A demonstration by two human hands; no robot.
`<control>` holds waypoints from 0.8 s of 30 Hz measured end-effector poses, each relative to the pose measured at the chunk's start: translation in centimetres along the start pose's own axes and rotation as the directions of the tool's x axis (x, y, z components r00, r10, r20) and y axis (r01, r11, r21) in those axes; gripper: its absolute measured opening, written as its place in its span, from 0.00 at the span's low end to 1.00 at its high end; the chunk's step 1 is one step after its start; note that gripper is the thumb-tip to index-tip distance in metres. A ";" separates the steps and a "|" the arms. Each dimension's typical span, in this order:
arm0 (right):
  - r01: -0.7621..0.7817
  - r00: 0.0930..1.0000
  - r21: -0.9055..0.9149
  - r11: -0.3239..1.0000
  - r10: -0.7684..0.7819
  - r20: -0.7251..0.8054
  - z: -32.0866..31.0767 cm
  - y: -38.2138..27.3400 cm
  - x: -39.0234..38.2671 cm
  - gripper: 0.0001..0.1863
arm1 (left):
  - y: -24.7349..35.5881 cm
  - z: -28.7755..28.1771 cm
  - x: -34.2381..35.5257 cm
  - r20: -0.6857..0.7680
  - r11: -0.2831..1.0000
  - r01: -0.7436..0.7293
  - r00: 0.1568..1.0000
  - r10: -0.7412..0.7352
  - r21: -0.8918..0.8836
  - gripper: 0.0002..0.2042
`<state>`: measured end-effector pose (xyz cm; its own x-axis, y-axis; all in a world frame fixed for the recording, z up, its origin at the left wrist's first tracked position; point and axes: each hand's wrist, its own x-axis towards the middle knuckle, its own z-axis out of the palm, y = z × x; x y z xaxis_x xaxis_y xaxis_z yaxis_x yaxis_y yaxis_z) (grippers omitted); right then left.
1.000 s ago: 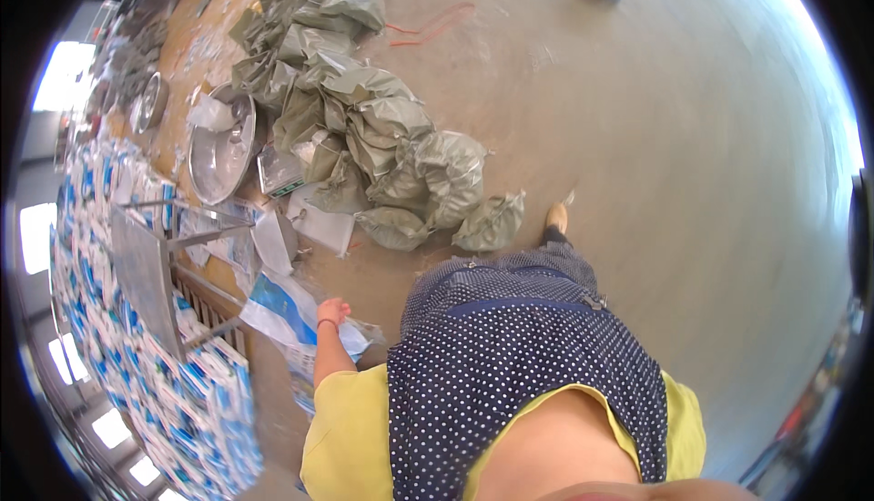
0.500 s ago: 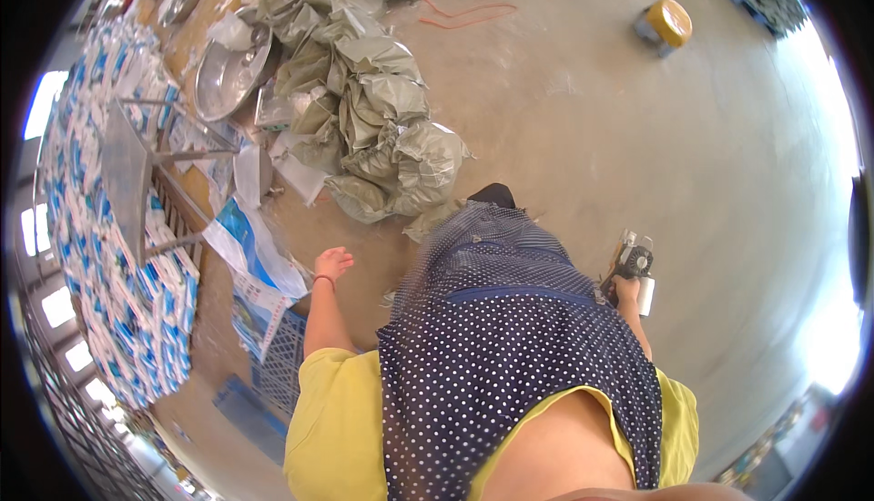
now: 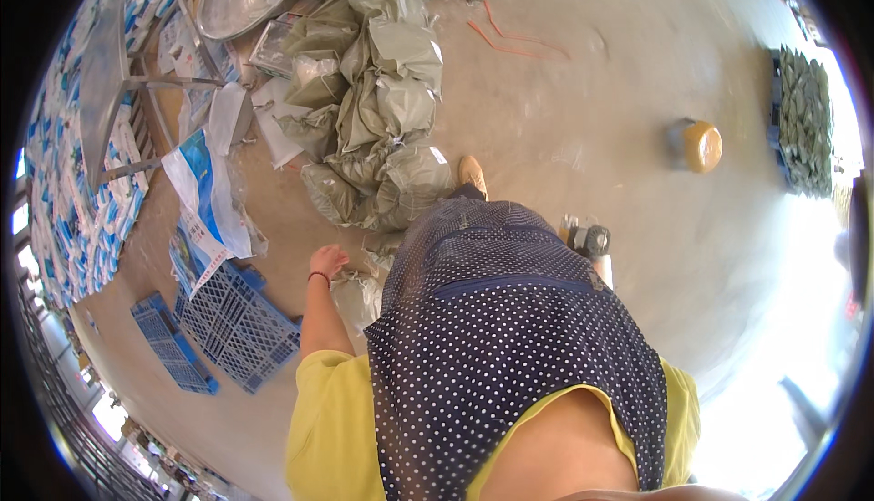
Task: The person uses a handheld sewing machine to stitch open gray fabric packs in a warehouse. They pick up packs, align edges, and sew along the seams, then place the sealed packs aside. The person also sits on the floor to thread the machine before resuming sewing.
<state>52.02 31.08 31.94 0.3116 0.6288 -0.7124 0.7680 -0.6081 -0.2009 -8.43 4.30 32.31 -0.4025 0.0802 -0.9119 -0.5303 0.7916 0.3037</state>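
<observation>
My left hand (image 3: pixel 330 261) is held out low on the left, its fingers loosely bent and nothing visible in them. Just beside it is a pale, crumpled plastic bag (image 3: pixel 357 299) at floor level. On the other side, my right hand (image 3: pixel 598 269) is mostly hidden by my dotted apron (image 3: pixel 519 346). It grips a handheld bag-sewing machine (image 3: pixel 593 240) with a dark round part and a white thread spool (image 3: pixel 607 270). Ahead of me stands a row of filled grey-green woven sacks (image 3: pixel 401 105), their tops gathered.
Blue plastic pallets (image 3: pixel 238 328) lie at left under a blue-and-white bag (image 3: pixel 214 196). Behind are a metal frame (image 3: pixel 114 91), a steel basin (image 3: pixel 241 0) and stacked printed bags (image 3: pixel 68 219). A yellow-topped stool (image 3: pixel 703 147), orange cord (image 3: pixel 510 46) and loaded pallet (image 3: pixel 806 123) are rightward.
My view has turned rightward, and the stool and loaded pallet sit lower in it. My left hand's fingers have bent more. The sewing machine is now closer to my apron, partly covered by it.
</observation>
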 end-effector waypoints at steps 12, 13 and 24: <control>0.507 0.855 -0.256 0.823 -0.445 0.264 -2.5 -38.2 16.7 0.25 | 23.4 8.7 3.1 -0.029 0.921 -0.350 0.936 0.350 -0.170 0.16; 0.558 0.824 -0.289 0.778 -0.480 0.299 -2.1 -41.9 17.3 0.23 | 25.7 10.2 4.2 -0.022 0.925 -0.353 0.935 0.354 -0.141 0.17; 0.674 0.728 -0.367 0.641 -0.495 0.474 8.1 -66.5 28.2 0.19 | 44.8 24.3 33.4 -0.096 0.854 -0.421 0.879 0.467 0.305 0.28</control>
<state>5.21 85.37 19.77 -0.4182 0.5292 -0.7383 0.9077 0.2115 -0.3625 -27.46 57.14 8.73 -0.6730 0.3822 -0.6332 -0.0558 0.8274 0.5588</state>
